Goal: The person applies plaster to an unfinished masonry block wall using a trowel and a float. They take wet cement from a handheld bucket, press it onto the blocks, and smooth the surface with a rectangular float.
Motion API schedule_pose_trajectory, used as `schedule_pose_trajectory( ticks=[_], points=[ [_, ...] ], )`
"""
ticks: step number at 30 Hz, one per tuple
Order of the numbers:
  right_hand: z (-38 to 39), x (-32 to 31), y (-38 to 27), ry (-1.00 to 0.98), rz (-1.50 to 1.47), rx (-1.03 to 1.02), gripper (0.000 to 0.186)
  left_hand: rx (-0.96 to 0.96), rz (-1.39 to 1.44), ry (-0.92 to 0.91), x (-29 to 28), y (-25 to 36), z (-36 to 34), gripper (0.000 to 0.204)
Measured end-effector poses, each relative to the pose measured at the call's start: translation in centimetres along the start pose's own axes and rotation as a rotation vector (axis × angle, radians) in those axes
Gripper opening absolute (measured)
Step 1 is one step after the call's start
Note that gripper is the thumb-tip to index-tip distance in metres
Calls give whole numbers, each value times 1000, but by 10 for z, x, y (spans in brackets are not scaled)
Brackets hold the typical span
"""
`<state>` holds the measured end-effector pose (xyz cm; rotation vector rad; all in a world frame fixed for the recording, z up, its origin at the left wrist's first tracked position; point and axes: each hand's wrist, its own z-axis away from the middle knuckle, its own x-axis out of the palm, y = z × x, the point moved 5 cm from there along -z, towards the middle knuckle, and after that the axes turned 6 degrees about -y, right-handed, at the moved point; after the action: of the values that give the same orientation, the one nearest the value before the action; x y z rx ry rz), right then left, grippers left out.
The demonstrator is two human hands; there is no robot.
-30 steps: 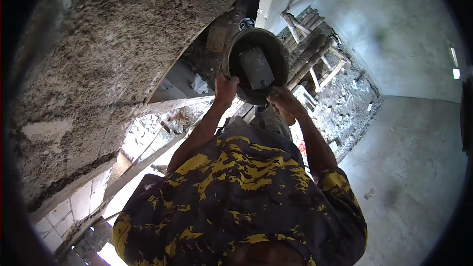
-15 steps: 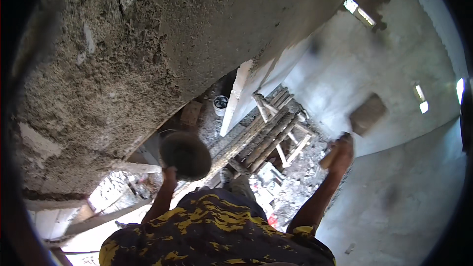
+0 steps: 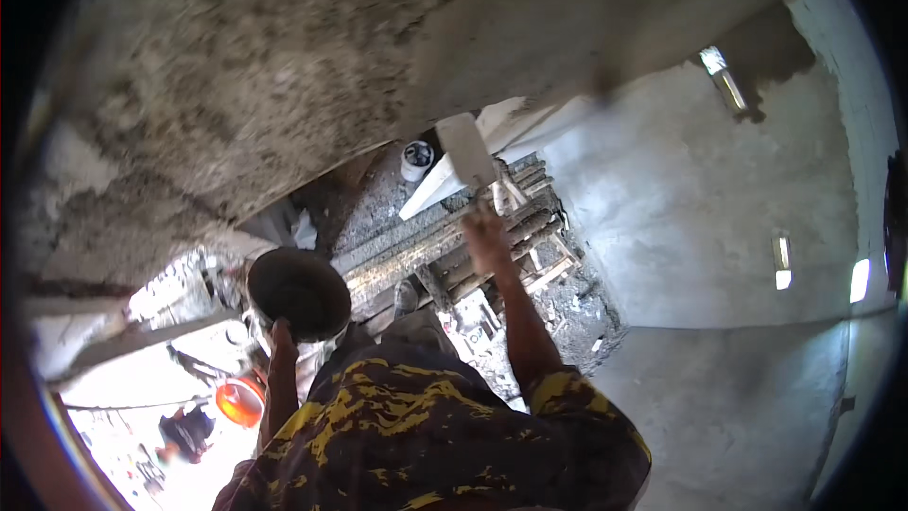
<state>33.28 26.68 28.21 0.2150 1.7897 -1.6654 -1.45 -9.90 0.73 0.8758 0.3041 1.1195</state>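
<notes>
My left hand point(image 3: 282, 336) grips the rim of a dark, round mortar pan point(image 3: 299, 295), held out at my left side with its hollow facing up. What lies inside it is too dark to make out. My right hand point(image 3: 486, 244) is closed on a plastering trowel, stretched out ahead of me. Its flat, rectangular grey blade point(image 3: 463, 147) points away from me, just below the rough plastered surface point(image 3: 255, 85) above. The trowel's handle is blurred and mostly covered by my fingers.
Under me run wooden scaffold poles and planks point(image 3: 407, 255), with rubble point(image 3: 586, 308) on the floor beside them. A white bucket point(image 3: 416, 161) stands beyond. An orange bucket point(image 3: 239, 401) is at lower left. Smooth grey walls point(image 3: 681, 227) with narrow slot openings rise at right.
My right hand has swung the trowel from beside the right wall leftward to the middle. The pan has shifted left and slightly down in view. The orange bucket has come into sight.
</notes>
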Motion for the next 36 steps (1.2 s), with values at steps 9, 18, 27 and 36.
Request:
schedule_pose_trajectory(
  ticks=[9,18,27,36],
  points=[
    [101,211,12,-918,530,-136,24,200,-711,-256,75,39,63,57],
    [149,210,7,-1164,-96,421,17,411,-731,-303,169,92,134,74],
    [116,146,66,-1187,-1139,658,18,341,-104,-498,229,105,121,55],
    [77,-61,41,-206,-771,-85,33,203,-147,-535,232,34,36,5]
  ],
)
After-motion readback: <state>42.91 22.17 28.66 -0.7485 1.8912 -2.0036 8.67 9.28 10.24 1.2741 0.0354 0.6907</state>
